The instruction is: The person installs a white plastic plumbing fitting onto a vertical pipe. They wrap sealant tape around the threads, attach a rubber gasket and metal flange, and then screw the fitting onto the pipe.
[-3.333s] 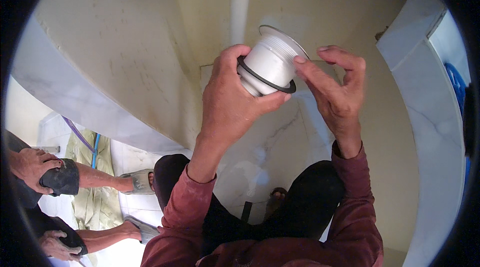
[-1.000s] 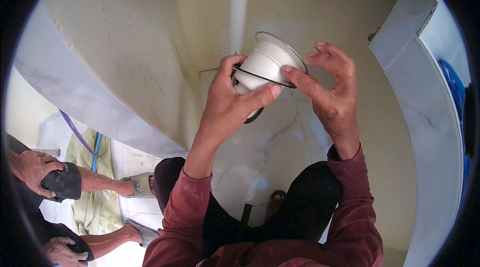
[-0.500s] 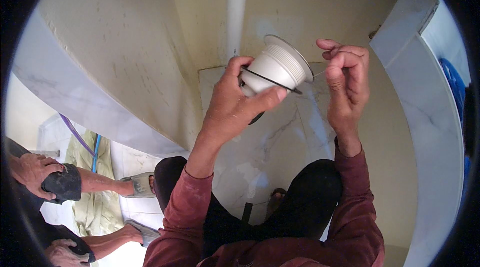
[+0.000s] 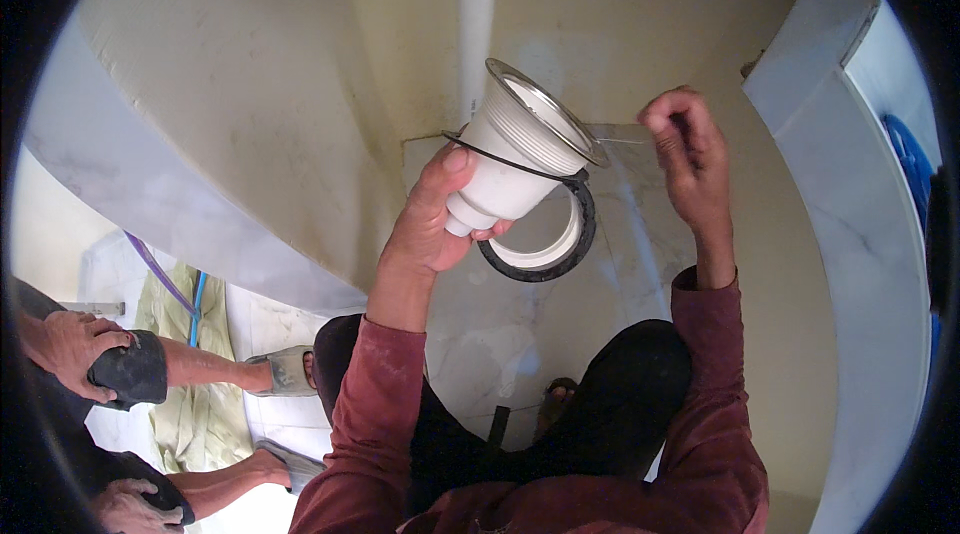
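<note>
My left hand is wrapped round the lower part of a white plastic sink drain, which is tilted with its metal-rimmed mouth facing up and right. A thin black ring circles the drain body below its threads. Beneath, against my left fingers, hangs a white ring nut with a black gasket. From the drain's rim a fine pale strand stretches to my right hand, whose fingers are pinched together at its end. The strand's material is too fine to tell.
A white pipe runs down the back wall. Curved walls with marble-look edges flank me, the right edge close to my right arm. At lower left another person's hand rests on a knee, near a pale crumpled sheet and hoses.
The drain has moved left and turned so its mouth shows more. The ring nut with its gasket now hangs in plain sight below. My right fingers have drawn closer together.
</note>
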A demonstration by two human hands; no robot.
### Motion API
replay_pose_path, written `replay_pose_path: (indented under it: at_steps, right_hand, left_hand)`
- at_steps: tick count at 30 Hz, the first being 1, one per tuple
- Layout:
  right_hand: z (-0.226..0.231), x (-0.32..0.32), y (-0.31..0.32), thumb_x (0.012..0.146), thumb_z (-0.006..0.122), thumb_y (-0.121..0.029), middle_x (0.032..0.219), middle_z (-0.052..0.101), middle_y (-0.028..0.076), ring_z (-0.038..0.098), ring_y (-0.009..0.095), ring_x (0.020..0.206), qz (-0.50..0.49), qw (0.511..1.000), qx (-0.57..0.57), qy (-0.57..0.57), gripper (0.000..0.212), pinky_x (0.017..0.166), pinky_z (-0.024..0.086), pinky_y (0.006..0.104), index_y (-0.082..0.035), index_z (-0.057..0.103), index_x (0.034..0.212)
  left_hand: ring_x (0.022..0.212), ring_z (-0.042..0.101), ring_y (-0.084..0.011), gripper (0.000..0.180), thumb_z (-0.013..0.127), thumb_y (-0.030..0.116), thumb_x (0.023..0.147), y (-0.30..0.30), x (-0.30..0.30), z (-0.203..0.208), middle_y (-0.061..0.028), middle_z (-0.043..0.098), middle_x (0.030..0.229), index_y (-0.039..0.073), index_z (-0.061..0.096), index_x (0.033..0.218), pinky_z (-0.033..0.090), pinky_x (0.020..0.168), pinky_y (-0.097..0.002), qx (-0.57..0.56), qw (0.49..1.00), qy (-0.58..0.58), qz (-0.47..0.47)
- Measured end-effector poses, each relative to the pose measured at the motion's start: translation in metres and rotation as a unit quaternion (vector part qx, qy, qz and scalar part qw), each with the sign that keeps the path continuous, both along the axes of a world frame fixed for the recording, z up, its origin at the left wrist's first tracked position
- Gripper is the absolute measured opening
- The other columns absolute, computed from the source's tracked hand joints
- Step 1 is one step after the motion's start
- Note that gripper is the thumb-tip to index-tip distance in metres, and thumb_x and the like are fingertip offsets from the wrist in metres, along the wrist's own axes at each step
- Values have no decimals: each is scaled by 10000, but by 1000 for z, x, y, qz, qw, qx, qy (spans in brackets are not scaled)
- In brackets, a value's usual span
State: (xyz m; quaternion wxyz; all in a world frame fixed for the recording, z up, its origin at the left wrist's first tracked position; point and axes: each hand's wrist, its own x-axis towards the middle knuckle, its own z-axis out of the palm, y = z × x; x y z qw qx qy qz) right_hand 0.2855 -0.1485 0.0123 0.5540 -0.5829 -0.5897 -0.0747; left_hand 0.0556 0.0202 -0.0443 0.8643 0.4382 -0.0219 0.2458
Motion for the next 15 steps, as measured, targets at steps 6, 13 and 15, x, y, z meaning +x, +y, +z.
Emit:
replay_pose_path:
  at_steps: [6,13,15]
  right_hand:
    - [3,-42,3,948,750,-280,848,573,-71,433,17,690,68,982,-139,107,337,627,349,207,-89,687,1219]
    - [5,-49,10,934,774,-256,875,653,-56,497,28,705,151,892,-174,388,360,639,399,212,-48,690,1216]
    - [4,-51,11,924,781,-233,910,682,-31,529,37,717,188,873,-148,424,344,636,417,216,-35,691,1190]
  left_hand:
    - [617,612,-176,777,574,647,933,5,4,3,-165,694,1024,-39,560,1297,425,434,-250,20,1000,6,19]
    - [631,617,-189,776,596,646,915,3,6,2,-156,697,1019,-29,566,1296,431,454,-269,19,999,13,28]
    - [646,625,-194,781,619,648,895,4,6,-2,-154,699,1015,-20,569,1297,432,457,-275,19,998,17,48]
